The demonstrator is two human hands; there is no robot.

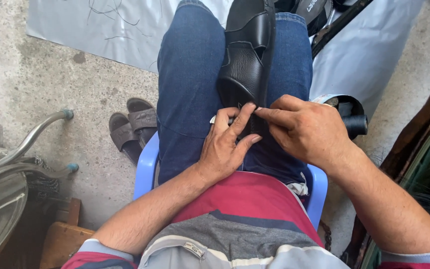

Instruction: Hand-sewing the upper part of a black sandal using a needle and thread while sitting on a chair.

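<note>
Sandal [247,55] heel — between both grips

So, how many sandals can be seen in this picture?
3. One black leather sandal lies on the person's lap, with the left hand and right hand at its near end. Two grey sandals sit side by side on the concrete floor. Others may be hidden.

garment label: small white rectangular fabric tag [193,248] with dark print, sewn on the grey shirt hem, bottom centre.
packages, signs, screens: none visible.
</note>
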